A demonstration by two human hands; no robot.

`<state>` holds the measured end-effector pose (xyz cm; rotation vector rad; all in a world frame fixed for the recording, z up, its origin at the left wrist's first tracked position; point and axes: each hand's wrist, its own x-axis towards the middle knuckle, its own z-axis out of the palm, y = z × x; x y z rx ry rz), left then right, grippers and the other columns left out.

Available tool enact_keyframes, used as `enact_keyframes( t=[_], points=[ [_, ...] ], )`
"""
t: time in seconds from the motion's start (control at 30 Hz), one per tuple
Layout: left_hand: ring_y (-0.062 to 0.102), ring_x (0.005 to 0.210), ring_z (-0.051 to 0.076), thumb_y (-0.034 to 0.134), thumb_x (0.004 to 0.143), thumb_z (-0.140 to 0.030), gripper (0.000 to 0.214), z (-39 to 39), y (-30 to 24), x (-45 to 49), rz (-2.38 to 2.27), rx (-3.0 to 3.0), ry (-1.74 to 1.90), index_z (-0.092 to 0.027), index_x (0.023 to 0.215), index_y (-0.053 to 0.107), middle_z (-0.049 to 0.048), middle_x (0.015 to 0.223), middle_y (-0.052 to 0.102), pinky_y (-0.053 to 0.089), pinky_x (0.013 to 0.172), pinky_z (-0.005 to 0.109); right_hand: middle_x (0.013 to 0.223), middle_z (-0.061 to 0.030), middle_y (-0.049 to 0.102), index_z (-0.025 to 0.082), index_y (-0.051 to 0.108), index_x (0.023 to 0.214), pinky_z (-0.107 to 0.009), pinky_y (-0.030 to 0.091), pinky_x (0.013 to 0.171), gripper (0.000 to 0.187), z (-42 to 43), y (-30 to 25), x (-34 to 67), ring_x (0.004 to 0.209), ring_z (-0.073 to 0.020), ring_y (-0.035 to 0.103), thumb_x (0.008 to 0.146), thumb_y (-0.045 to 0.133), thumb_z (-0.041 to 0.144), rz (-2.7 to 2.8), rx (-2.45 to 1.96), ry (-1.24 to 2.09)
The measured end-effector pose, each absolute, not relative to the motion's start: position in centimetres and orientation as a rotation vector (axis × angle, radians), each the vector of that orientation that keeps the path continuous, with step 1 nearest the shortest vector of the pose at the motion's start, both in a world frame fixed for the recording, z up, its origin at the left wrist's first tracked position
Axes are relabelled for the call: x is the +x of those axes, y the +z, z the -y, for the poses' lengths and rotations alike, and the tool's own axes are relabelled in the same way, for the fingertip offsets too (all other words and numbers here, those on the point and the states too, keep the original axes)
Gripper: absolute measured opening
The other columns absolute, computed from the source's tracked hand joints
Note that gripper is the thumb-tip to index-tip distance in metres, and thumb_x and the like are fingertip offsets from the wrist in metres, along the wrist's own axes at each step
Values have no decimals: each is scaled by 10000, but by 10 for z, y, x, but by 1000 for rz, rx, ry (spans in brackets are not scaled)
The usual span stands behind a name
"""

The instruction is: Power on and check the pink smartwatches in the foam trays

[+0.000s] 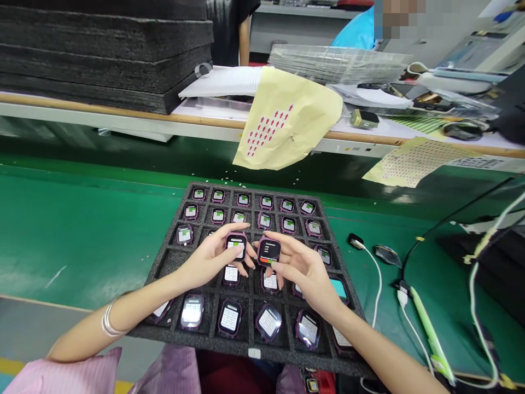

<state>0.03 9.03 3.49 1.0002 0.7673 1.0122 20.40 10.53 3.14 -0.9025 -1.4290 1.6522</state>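
1. The tray [213, 346], black foam cut into cells, lay on the green belt [82, 230] straight before you. Most of its cells held watches [229, 317] with lit screens.
2. At 12 o'clock from the tray, a yellow sheet [287, 117] printed with red arrows hung over the bench edge. At 10 o'clock a dark foam stack [102, 49] sat on that bench.
3. At 3 o'clock a white cable [378, 284] lay on the belt, and a green pen [426, 325] lay at 4 o'clock, both clear of the tray.
4. Your hands and forearms covered parts of the middle and near cells, hiding some watches there.
5. Your left hand [209, 260] reached in from 7 o'clock, palm turned inward, with a bangle [109, 320] on the wrist. It gripped the left watch [236, 244] between thumb and fingers.
6. Your right hand [305, 271] came in from 5 o'clock, fingers curled, pinching the right watch [268, 251] at its sides.
7. Both watches were held just above the tray's centre, side by side and nearly touching, with screens facing you.
8. The left watch had a purple case and a pale screen with a grid. The right watch showed a dark screen with small text and a red-green band along the bottom.
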Motion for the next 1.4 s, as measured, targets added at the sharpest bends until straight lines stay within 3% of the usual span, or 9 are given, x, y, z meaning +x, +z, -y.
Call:
enact_keyframes(
  t=[0.33, 0.57, 0.7, 0.83, 0.97, 1.07, 1.27, 1.4],
  points=[
    [624, 851, 202, 681, 727, -106, 666, -90, 28, -4, -708, 1011, 1015, -202, 1319, 390, 77, 989, 614, 518, 775, 356, 939, -61, 663, 225, 549, 1228, -234, 521, 454, 434, -106, 28, 203, 656, -162, 638, 811, 665, 190, 1406, -900, 1697],
    [621, 752, 170, 619, 798, -140, 526, -90, 29, -1, -800, 1077, 977, -177, 1271, 390, 50, 888, 604, 513, 624, 279, 944, -69, 670, 206, 601, 1182, -233, 509, 430, 316, -112, 22, 209, 589, -158, 649, 867, 574, 204, 1447, -856, 1670],
    [619, 779, 166, 632, 749, -89, 530, -91, 26, -3, -749, 1112, 955, -173, 1225, 414, 51, 907, 613, 520, 655, 277, 893, -66, 685, 194, 629, 1124, -200, 473, 387, 247, -112, 21, 206, 511, -129, 629, 889, 584, 255, 1459, -934, 1587],
    [632, 752, 164, 627, 787, -158, 420, -91, 23, -4, -748, 1132, 972, -169, 1171, 456, 46, 877, 622, 524, 628, 264, 897, -60, 695, 190, 639, 1106, -183, 481, 413, 234, -111, 23, 204, 499, -100, 611, 879, 600, 226, 1459, -953, 1592],
    [628, 650, 150, 571, 864, -270, 305, -92, 20, -2, -821, 1142, 989, -154, 1132, 485, 31, 770, 628, 512, 524, 232, 969, -62, 687, 200, 623, 1143, -196, 510, 456, 273, -110, 23, 205, 550, -109, 637, 874, 581, 194, 1448, -874, 1692],
    [616, 599, 148, 558, 865, -278, 292, -93, 20, -2, -852, 1144, 984, -144, 1117, 497, 23, 723, 620, 509, 490, 234, 1008, -60, 672, 221, 575, 1215, -200, 515, 475, 409, -110, 23, 205, 661, -148, 672, 817, 616, 135, 1431, -784, 1801],
    [629, 751, 168, 625, 686, -67, 544, -93, 22, -5, -758, 1076, 981, -166, 1191, 448, 42, 886, 617, 535, 621, 265, 976, -59, 669, 215, 543, 1254, -202, 530, 501, 473, -108, 19, 203, 678, -143, 669, 805, 661, 126, 1467, -836, 1771],
    [625, 777, 167, 656, 702, -72, 583, -92, 22, -7, -734, 1059, 990, -165, 1228, 423, 47, 898, 611, 536, 652, 274, 1005, -58, 663, 235, 534, 1267, -198, 534, 510, 491, -108, 15, 203, 695, -135, 662, 806, 666, 132, 1527, -840, 1757]
  ],
)
